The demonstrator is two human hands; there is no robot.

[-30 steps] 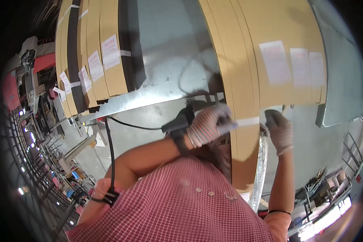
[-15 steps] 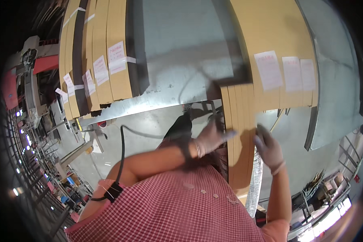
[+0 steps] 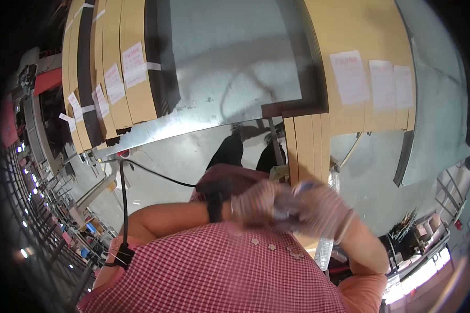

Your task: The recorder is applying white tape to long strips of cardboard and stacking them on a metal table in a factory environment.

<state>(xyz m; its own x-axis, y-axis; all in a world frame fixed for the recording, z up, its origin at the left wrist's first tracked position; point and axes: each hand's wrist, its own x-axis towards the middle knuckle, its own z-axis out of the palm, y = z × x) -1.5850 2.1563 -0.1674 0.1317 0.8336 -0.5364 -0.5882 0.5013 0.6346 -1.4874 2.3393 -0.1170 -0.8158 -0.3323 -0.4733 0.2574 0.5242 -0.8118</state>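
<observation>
My left hand (image 3: 253, 206) and my right hand (image 3: 324, 211), both in pale gloves, are close together in front of my chest. Motion blurs their fingers, and a dark grey patch between them is too smeared to make out. Below them runs a long stack of narrow tan boards (image 3: 308, 143), its near part partly covered by my right hand. Clear plastic wrap (image 3: 324, 253) shows along the right side of that stack. A dark band (image 3: 214, 201) circles my left wrist.
Ahead stands a grey metal table (image 3: 224, 62) with dark edging. Several tan panels with white labels (image 3: 134, 62) lean at the left; a wider tan panel (image 3: 371, 31) lies right. A grey sheet (image 3: 436, 99) is at the far right. A black cable (image 3: 124, 193) hangs by my left arm.
Both hands have come off the sides of the narrow tan stack and drawn together in front of my chest. The view has shifted slightly.
</observation>
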